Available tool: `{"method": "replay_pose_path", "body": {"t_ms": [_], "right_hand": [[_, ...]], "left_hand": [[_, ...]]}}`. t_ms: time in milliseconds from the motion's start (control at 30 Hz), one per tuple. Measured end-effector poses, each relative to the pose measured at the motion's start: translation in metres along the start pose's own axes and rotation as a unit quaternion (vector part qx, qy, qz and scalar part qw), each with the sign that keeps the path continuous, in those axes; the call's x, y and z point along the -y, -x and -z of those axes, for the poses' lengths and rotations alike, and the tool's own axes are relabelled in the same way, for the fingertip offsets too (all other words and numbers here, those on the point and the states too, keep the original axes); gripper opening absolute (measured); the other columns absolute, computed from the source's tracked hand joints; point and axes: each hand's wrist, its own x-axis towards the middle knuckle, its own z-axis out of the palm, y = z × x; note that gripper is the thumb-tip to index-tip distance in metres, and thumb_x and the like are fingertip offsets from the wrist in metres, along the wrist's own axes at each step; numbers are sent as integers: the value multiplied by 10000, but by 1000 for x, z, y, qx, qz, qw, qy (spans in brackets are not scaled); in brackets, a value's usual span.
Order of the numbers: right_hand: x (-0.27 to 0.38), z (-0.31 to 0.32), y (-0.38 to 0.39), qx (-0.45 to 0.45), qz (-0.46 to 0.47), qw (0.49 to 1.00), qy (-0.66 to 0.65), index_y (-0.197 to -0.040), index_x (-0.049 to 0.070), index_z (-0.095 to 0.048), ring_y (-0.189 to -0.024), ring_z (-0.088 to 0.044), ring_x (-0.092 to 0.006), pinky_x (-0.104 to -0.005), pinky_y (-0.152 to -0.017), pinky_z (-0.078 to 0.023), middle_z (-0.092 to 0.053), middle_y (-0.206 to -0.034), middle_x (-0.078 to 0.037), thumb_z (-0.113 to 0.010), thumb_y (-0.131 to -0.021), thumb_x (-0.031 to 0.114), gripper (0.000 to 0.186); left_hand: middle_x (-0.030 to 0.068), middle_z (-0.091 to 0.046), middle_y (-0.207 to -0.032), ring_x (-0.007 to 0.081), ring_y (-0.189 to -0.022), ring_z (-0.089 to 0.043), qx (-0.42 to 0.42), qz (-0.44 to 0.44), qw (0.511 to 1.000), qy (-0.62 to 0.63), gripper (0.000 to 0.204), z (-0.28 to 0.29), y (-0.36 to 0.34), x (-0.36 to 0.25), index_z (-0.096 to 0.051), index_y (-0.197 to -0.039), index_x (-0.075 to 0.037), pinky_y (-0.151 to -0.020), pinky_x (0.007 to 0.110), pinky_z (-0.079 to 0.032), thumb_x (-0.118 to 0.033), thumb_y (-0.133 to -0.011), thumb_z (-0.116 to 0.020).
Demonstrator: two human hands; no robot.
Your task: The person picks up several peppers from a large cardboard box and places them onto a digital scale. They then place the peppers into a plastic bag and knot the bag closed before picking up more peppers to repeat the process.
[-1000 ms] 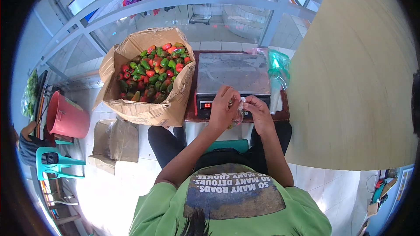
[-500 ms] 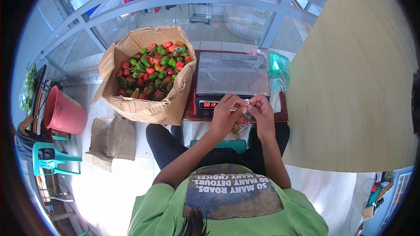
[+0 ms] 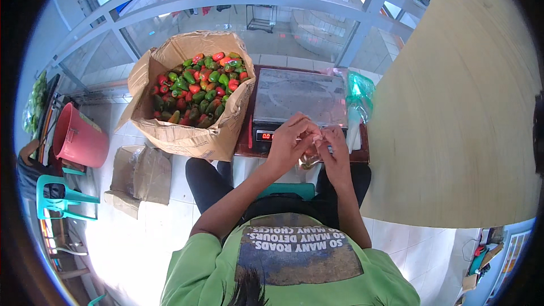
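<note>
My left hand (image 3: 292,140) and my right hand (image 3: 335,154) meet at the front edge of a digital scale (image 3: 300,95). The fingers of both are pinched together on the gathered top of a small clear plastic bag (image 3: 309,160). The bag hangs below my fingers, with a few red and green peppers showing dimly through it. My left hand covers part of the scale's lit red display. Left of the scale, an open cardboard box (image 3: 187,140) holds many red and green peppers (image 3: 199,88).
Clear and green plastic bags (image 3: 360,95) lie at the scale's right on the dark red table (image 3: 359,156). A tall wooden panel (image 3: 453,113) stands at the right. Flattened cardboard (image 3: 140,178), a red bucket (image 3: 82,136) and a green plastic chair (image 3: 62,198) are at the left. Metal railing (image 3: 238,0) runs behind.
The pinching fingers have shifted slightly at the bag's top, and my left hand covers more of the display. The whole view has moved a little.
</note>
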Motion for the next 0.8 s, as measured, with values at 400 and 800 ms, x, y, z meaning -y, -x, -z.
{"method": "replay_pose_path", "body": {"t_ms": [400, 800], "right_hand": [[7, 3, -7, 17, -2, 999, -43, -909, 9, -521, -831, -455, -204, -284, -730, -367, -447, -898, -94, -516, -830, 80, 106], [3, 50, 15, -18, -63, 995, -74, -808, -19, -553, -708, -482, -179, -265, -661, -382, -475, -747, -78, -512, -839, 102, 131]], "left_hand": [[57, -469, -766, 99, -587, -471, -127, 117, 975, 139, 23, -14, -3, -12, -521, -797, 3, -542, 228, -387, -6, -794, -541], [50, -505, -781, 101, -633, -501, 19, 50, 997, 53, 85, 16, -16, -13, -570, -835, -29, -560, 218, -400, 21, -769, -555]]}}
